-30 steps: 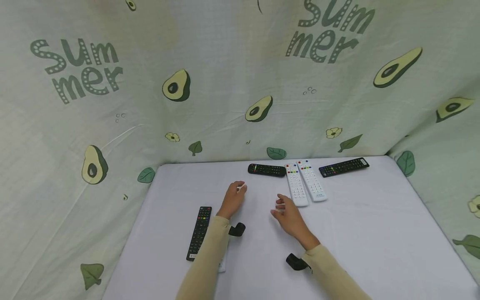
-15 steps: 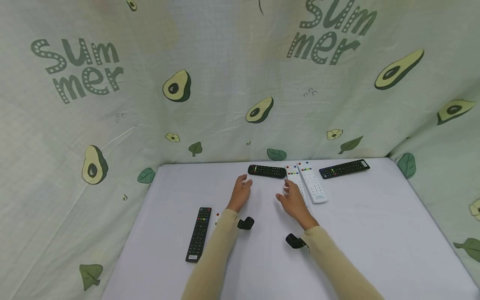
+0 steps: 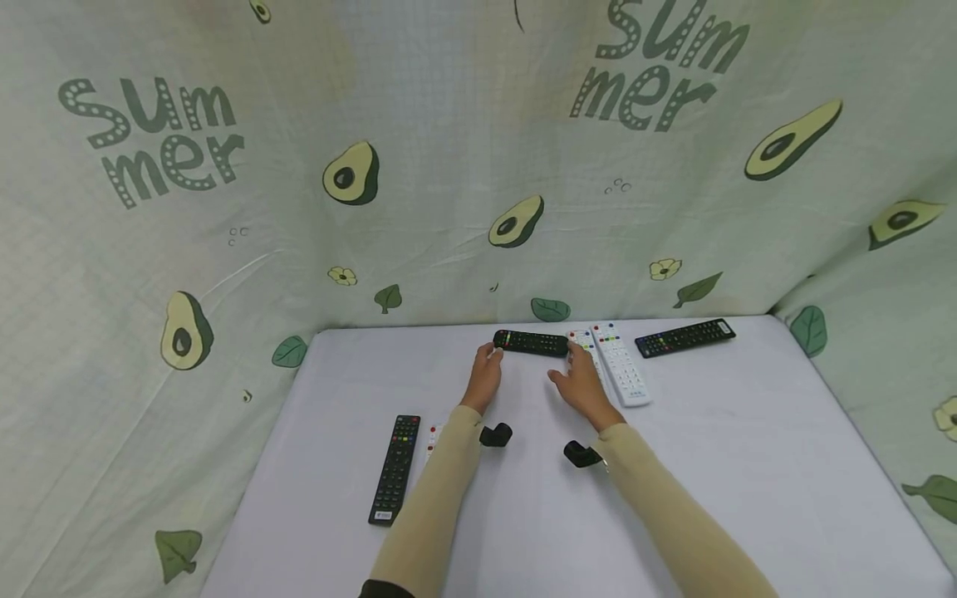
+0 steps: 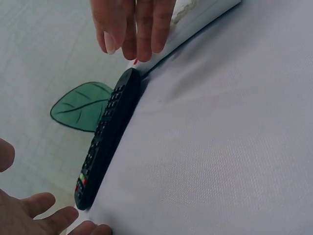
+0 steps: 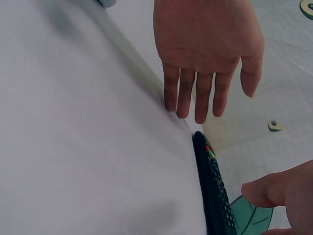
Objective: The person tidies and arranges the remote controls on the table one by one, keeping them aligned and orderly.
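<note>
A black remote control (image 3: pixel 531 343) lies crosswise at the back of the white table. My left hand (image 3: pixel 483 378) is at its left end, fingertips right by the corner. At the other end is my right hand (image 3: pixel 583 389), its fingers extended beside the remote and overlapping a white remote (image 3: pixel 581 335) in the head view. The left wrist view has the left fingers (image 4: pixel 61 218) spread next to the remote's end with coloured buttons. In the right wrist view, the right thumb (image 5: pixel 266 192) is held apart from the remote's keyed face. Neither hand is curled round anything.
Another white remote (image 3: pixel 623 365) and a black one (image 3: pixel 685 338) lie to the right. Front left are a long black remote (image 3: pixel 395 470) and a white one (image 3: pixel 433 438) mostly hidden by the left sleeve. A printed curtain (image 3: pixel 434 249) hangs behind the table edge.
Both hands have moved forward to the back black remote, the left to its left end and the right to its right end. The remotes have stayed in place.
</note>
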`<control>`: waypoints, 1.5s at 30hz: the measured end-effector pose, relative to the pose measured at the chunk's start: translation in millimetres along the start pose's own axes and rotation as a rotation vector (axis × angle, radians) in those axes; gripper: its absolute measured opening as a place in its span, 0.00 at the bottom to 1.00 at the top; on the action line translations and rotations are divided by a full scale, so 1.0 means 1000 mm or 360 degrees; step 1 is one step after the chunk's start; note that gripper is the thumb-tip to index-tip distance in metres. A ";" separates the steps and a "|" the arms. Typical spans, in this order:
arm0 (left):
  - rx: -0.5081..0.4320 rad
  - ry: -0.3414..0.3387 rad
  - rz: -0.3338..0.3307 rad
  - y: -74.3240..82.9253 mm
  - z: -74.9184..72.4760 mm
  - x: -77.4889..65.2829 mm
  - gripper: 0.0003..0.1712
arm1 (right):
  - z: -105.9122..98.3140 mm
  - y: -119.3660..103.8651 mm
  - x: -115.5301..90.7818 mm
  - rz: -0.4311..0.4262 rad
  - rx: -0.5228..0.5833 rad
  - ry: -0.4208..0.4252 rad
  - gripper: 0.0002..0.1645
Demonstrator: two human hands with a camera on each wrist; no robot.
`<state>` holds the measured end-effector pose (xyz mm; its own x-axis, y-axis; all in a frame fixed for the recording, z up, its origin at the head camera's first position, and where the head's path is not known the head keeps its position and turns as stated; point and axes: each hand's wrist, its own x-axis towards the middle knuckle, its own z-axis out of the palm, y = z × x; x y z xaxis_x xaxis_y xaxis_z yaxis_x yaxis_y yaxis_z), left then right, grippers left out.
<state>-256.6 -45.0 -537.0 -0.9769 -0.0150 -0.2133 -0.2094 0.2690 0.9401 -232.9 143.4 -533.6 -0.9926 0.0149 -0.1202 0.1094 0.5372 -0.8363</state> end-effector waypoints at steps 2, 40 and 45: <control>-0.0013 0.0007 -0.0013 -0.002 0.000 0.003 0.34 | 0.000 0.000 0.003 0.0004 -0.0031 -0.0008 0.46; 0.0131 0.0216 -0.0082 -0.006 -0.005 0.013 0.33 | 0.015 -0.008 0.010 0.0000 -0.0423 -0.0133 0.38; 0.0084 0.0297 -0.0067 -0.004 -0.007 0.012 0.31 | 0.017 -0.007 0.007 -0.0021 -0.0374 -0.0082 0.33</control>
<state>-267.3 -52.9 -541.2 -0.9595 -0.2041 -0.1944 -0.2523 0.3143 0.9152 -239.7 125.7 -537.6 -0.9893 -0.0331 -0.1423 0.0754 0.7185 -0.6914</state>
